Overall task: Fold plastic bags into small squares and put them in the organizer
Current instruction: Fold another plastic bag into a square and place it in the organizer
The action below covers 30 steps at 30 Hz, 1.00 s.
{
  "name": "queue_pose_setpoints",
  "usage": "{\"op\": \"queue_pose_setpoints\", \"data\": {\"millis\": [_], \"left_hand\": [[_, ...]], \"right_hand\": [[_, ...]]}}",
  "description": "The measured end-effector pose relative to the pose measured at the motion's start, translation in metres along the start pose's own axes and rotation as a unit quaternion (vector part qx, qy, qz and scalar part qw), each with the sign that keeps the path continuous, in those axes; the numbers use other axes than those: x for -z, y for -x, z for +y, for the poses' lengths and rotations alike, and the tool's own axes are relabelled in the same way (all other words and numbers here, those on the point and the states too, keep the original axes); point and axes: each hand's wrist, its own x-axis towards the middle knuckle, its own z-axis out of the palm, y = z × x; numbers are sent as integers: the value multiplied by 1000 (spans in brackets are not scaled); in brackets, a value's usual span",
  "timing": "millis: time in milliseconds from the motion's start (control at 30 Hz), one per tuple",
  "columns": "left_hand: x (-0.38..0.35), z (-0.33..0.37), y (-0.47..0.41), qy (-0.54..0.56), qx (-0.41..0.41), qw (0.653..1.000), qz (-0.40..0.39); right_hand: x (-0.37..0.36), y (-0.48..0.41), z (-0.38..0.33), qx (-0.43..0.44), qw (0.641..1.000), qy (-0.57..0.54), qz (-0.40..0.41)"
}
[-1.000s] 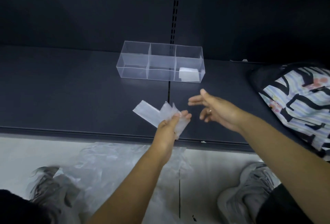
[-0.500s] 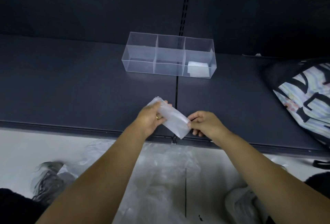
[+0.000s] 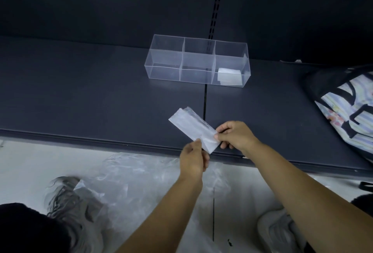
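Pinching only the hand-side end of bag strip [image 3: 191, 129] with left hand [image 3: 192, 158] and right hand [image 3: 236, 135], risking slick layers beyond the hands springing open, skewing next fold.

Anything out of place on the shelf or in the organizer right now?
Nothing spilled or damaged. The organizer stands upright, one folded square flat in its right compartment. Only oddity: the strip that the left hand and right hand pinch has uneven layers at its far end.
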Motion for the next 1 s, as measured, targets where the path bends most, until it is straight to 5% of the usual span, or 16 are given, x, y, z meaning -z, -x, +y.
{"op": "queue_pose_setpoints", "data": {"millis": [233, 367, 467, 533, 633, 733, 833, 1000], "left_hand": [[-3, -16, 17, -38, 46, 998, -22], [6, -26, 17, -112, -117, 985, 54], [5, -20, 15, -275, -366, 884, 93], [0, -15, 3, -405, -436, 803, 38], [1, -20, -17, -580, -405, 707, 2], [14, -28, -29, -641, -370, 671, 45], [24, -29, -35, -657, -369, 654, 58], [28, -19, -39, -646, -347, 675, 75]], "right_hand": [[-4, 4, -3, -5, 1000, 16, 18], [-5, 4, -4, 5, 999, 41, 24], [-6, 5, -6, 18, 998, 60, 19], [-7, 6, -7, 24, 998, 61, 10], [-7, 6, -9, 29, 997, 65, 7], [-8, 6, -7, 27, 997, 69, 18], [-10, 6, -5, 29, 997, 55, 34], [-6, 9, -2, 24, 999, 35, 22]]}}
